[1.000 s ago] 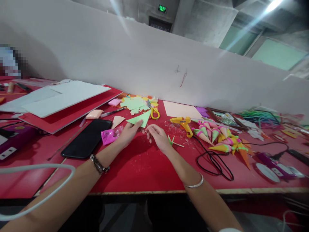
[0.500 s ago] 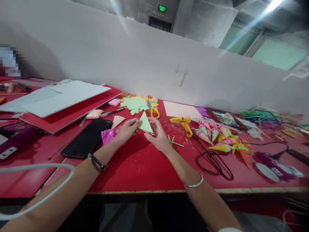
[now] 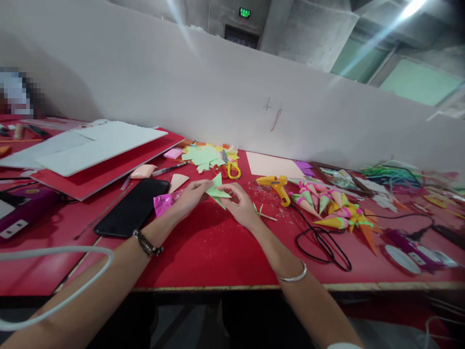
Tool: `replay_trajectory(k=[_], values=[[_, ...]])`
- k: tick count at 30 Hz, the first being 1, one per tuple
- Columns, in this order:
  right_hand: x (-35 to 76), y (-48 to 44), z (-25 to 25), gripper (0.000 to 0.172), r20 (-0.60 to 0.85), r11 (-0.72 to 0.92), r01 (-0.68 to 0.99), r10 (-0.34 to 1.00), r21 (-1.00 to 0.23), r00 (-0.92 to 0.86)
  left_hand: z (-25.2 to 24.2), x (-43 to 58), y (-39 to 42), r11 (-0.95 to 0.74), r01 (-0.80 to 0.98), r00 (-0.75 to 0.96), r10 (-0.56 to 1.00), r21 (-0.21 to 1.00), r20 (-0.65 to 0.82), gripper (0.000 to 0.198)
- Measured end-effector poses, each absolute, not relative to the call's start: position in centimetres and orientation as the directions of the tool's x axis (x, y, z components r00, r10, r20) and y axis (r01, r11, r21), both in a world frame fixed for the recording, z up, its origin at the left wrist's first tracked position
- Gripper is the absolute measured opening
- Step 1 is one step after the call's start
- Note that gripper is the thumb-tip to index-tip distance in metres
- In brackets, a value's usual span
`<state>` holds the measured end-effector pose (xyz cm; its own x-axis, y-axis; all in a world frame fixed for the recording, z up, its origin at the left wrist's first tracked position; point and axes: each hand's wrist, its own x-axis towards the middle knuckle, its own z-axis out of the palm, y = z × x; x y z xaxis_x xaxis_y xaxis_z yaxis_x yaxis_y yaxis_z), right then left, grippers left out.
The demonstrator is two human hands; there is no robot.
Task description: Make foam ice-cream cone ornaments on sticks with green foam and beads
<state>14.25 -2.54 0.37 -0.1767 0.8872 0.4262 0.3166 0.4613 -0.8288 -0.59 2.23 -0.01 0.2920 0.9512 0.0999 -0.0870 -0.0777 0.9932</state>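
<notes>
Pinching light-green paper [image 3: 215, 189] with fingertips of left hand [image 3: 192, 195] and right hand [image 3: 240, 207], over red tabletop [image 3: 218, 257]; now splaying into creased, pointed flaps instead of one flat triangle; lying beyond, yellow-handled scissors [image 3: 233, 170].

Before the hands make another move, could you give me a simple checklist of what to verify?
1. Left hand holding the green paper: ok.
2. Right hand at the paper too: ok, fingers on its right side.
3. Scissors out of the hands: ok, lying beyond them.
4. Yellow glue gun cool: cannot tell.
5. Space beside the right wrist free: not ok, a thin stick lies there.
</notes>
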Motion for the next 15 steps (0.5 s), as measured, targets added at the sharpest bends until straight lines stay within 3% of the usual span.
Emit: replay_trajectory(k=[5,10,15], values=[[14.4,-2.1,0.0,0.02,0.388,0.418,0.19,0.905,-0.888,-0.176,-0.3,-0.5,2.2,-0.1,-0.1,0.372,0.919,0.99,0.13,0.025],[14.5,-1.7,-0.5,0.021,0.303,0.311,0.048,0.945,-0.949,-0.122,-0.7,-0.5,2.2,-0.209,0.048,0.464,0.871,0.977,0.163,0.029],[14.4,-1.5,-1.0,0.024,0.234,0.235,0.025,0.972,-0.972,-0.021,-0.2,-0.4,1.8,-0.29,0.13,0.493,0.849,0.948,0.192,0.037]])
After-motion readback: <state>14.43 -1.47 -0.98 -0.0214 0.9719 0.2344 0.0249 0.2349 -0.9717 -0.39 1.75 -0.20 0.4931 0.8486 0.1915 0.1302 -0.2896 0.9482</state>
